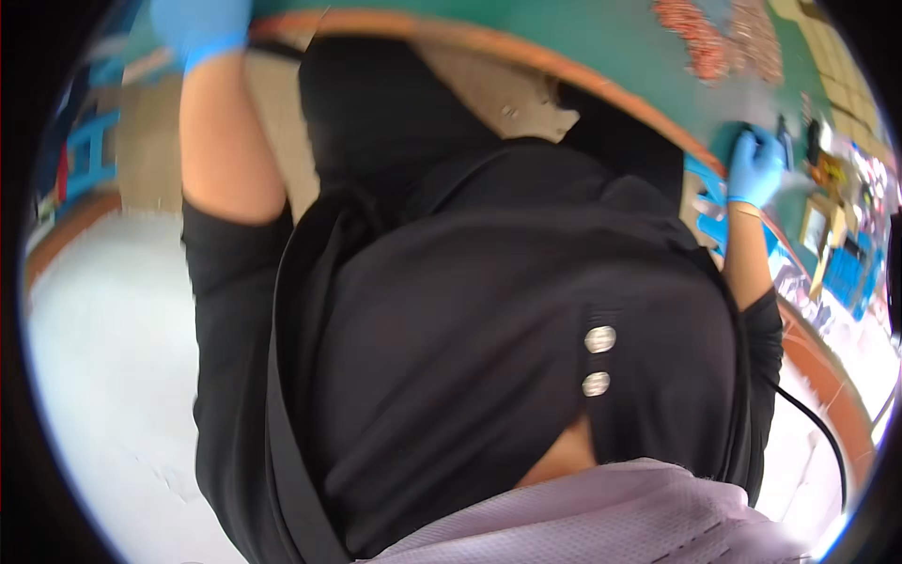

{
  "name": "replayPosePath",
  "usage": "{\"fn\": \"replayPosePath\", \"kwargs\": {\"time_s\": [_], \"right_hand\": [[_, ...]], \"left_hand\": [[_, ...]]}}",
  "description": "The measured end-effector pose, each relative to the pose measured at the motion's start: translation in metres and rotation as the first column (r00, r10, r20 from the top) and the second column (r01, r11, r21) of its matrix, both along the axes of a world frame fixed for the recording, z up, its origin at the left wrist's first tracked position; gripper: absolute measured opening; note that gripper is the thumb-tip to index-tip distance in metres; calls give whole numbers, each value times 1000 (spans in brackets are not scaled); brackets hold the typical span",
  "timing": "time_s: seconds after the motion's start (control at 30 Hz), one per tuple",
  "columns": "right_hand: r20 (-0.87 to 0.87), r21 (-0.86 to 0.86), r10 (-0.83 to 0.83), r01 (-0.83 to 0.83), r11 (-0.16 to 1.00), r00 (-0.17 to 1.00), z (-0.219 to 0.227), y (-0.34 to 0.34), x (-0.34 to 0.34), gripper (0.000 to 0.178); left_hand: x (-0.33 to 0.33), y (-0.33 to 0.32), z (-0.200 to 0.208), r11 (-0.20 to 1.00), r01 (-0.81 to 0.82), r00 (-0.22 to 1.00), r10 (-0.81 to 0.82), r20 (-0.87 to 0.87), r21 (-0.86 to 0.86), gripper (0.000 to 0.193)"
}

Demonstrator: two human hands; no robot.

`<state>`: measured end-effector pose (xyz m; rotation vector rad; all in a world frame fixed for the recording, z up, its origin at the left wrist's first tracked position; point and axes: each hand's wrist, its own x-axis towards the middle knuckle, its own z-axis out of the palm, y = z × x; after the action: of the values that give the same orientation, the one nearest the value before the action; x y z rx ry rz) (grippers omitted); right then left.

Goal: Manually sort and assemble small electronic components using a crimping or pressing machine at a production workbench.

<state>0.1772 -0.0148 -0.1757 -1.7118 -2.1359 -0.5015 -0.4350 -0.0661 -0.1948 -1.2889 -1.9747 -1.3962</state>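
My left hand [205, 26], in a blue glove, reaches over the green tabletop at the upper left. The picture's top edge cuts it off, and its fingers are out of sight and blurred. My right hand [756, 169], gloved in blue too, rests at the right part of the green table [601, 42]. Its fingers are curled in; something dark shows beside them, but what they hold is too unclear to name. A slim dark tool [785, 141] lies just beyond that hand. Farther off are a heap of reddish small parts [700, 42] and a browner heap [756, 42].
The table has an orange-brown edge [526, 52] curving in front of my body. Beyond my right hand stand a cardboard box [819, 226] and blue bins [850, 277]. Blue stools [92, 155] show at the left. A black cable [822, 423] hangs at the lower right.
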Motion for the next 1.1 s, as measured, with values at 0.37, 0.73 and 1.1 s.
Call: {"fn": "replayPosePath", "kwargs": {"time_s": [0.37, 0.73, 1.1], "right_hand": [[-479, -174, 164, -276, 945, 862, 71, 68, 20, 21], [-337, -104, 278, -329, 939, 900, 74, 153, 55, 27], [-656, -211, 235, -473, 855, 717, 82, 110, 46, 16]], "left_hand": [[58, 32, 80, 999, -5, 992, 11, 128, -45, 46], [112, 65, 85, 993, -69, 992, 79, 98, -100, 45], [351, 116, 134, 705, 653, 674, -708, -213, -278, 25]]}}
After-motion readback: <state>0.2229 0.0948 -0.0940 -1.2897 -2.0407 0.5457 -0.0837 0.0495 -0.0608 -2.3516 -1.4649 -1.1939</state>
